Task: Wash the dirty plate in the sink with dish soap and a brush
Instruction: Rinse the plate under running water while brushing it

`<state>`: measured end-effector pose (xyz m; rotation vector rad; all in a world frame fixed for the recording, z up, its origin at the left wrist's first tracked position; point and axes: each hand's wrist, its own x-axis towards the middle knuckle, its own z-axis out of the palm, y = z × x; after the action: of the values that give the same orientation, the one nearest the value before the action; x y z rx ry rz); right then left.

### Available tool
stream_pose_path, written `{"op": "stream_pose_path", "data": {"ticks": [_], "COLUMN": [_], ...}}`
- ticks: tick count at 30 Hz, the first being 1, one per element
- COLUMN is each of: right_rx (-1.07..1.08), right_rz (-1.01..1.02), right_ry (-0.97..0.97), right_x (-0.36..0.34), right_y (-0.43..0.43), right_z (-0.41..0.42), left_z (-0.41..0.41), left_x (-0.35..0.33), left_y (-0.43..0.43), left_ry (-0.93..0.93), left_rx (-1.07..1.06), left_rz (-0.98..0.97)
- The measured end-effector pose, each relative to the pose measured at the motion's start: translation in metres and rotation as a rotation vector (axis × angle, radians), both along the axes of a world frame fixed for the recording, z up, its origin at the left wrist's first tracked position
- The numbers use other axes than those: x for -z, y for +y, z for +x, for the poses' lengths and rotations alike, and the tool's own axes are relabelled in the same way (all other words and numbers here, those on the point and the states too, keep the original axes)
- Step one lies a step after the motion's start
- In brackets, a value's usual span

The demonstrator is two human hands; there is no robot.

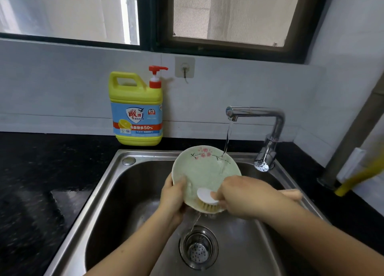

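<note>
Two hands mid-frame over steel sink (104, 188): left hand (173, 196) grips tilted green floral plate (204, 171) at left rim; right hand (239, 194) grips white brush (207, 201) on lower edge; faucet stream (227, 138) hits plate. Best keep tilt, scrub upward across face.

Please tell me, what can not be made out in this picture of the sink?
Head view:
Handle of the brush: mostly covered by the right hand.
Near rim of the plate: hidden by the left hand and brush.
Small print on the soap bottle: too small.
A yellow object, right edge: blurred, cut off.
</note>
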<state>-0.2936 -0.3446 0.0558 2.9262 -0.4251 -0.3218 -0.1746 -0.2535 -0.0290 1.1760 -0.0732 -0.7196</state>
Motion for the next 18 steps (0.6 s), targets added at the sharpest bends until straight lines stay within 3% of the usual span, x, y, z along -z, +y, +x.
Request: {"op": "stream_pose_path", "data": {"ticks": [5, 13, 18], "right_rx": [0.119, -0.011, 0.093], "right_rz": [-0.227, -0.004, -0.18], "right_ry": [0.055, 0.004, 0.038], "right_x": [0.0, 0.017, 0.012], "right_y": [-0.017, 0.001, -0.02], "right_z": [-0.008, -0.009, -0.004], "left_z": [-0.002, -0.004, -0.003], "left_x": [0.004, 0.001, -0.001], "left_y": [-0.003, -0.002, -0.001], "left_ry": [-0.022, -0.02, -0.026], "left_rx": [0.03, 0.046, 0.055], "left_rz": [0.048, 0.096, 0.097]}}
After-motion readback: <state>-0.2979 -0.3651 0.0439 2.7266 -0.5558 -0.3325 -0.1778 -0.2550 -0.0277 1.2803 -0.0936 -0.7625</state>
